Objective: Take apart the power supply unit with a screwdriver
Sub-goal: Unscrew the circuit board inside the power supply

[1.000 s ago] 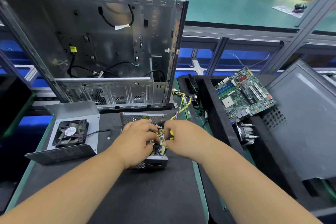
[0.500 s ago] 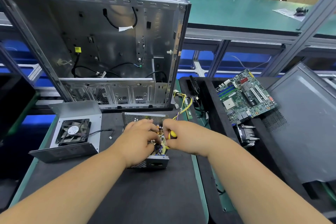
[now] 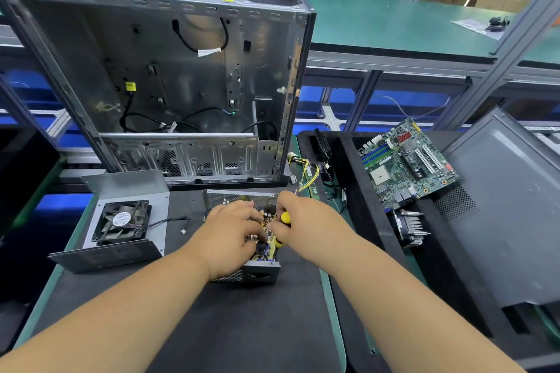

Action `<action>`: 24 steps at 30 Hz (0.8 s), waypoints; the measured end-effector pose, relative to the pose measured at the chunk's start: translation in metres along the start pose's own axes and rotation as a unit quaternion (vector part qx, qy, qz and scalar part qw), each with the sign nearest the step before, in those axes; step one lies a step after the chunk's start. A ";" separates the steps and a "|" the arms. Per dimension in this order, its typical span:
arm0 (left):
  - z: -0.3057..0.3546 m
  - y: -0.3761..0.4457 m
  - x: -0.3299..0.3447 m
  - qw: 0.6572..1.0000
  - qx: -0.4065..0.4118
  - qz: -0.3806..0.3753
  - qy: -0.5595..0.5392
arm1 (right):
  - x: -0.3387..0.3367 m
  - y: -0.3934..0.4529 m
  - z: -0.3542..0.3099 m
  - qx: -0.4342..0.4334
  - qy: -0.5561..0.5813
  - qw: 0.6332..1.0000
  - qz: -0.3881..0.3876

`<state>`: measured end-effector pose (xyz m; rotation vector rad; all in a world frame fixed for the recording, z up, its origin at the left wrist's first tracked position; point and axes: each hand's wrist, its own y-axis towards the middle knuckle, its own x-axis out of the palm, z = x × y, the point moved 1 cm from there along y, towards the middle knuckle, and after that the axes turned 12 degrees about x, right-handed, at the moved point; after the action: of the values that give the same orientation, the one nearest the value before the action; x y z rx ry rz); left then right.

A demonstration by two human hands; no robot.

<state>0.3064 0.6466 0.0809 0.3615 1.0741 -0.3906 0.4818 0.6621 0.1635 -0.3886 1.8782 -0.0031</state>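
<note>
**Screwdriver at work inside an opened power supply**

A person bends over an opened power supply unit (image 3: 242,239) lying on the black mat of the counter (image 3: 230,327), just in front of an empty desktop computer case (image 3: 169,76). The right hand (image 3: 306,224) has its fingers curled around a yellow-handled screwdriver (image 3: 285,217), held close to upright over the circuit board; the tip is hidden among the components. The left hand (image 3: 230,236) rests on the board with its fingers bent over the parts, but whether they pinch anything cannot be told. The unit's lid with its cooling fan (image 3: 122,221) lies apart to the left, its lead trailing free. Yellow and black cables (image 3: 309,172) run from the unit toward the right, where a motherboard (image 3: 406,163) sits in a black tray (image 3: 345,172) beside a grey side panel (image 3: 509,209).

The step in hand looks to be loosening a board screw. Doing it well likely calls for keeping the shaft square to the screw head, pressing down firmly before turning, and letting the left hand steady the housing so it does not skate on the mat. A slip could gouge nearby components.
</note>
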 end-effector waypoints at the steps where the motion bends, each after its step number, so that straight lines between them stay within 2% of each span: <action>1: 0.000 0.000 0.000 1.000 0.000 0.002 -0.002 | -0.001 -0.001 -0.001 -0.002 0.003 1.000 -0.002; 9: -0.001 0.000 0.000 1.000 0.002 0.002 0.003 | -0.009 -0.006 -0.005 -0.075 0.006 0.996 -0.040; 11: -0.001 0.001 0.000 1.000 0.001 -0.002 0.005 | -0.008 -0.008 -0.005 -0.071 0.005 0.997 -0.039; 15: 0.000 0.001 0.000 1.000 0.003 -0.003 0.011 | -0.002 -0.007 -0.002 -0.051 -0.090 0.994 0.047; 17: 0.000 0.001 0.000 1.000 0.004 -0.003 0.007 | -0.002 -0.003 -0.002 -0.045 -0.115 0.991 0.059; 24: -0.002 0.001 0.001 1.000 0.005 -0.003 0.010 | -0.006 -0.002 -0.005 -0.051 -0.020 0.998 0.016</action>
<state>0.3062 0.6483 0.0796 0.3730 1.0938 -0.3980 0.4794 0.6614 0.1714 -0.4256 1.8502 0.1226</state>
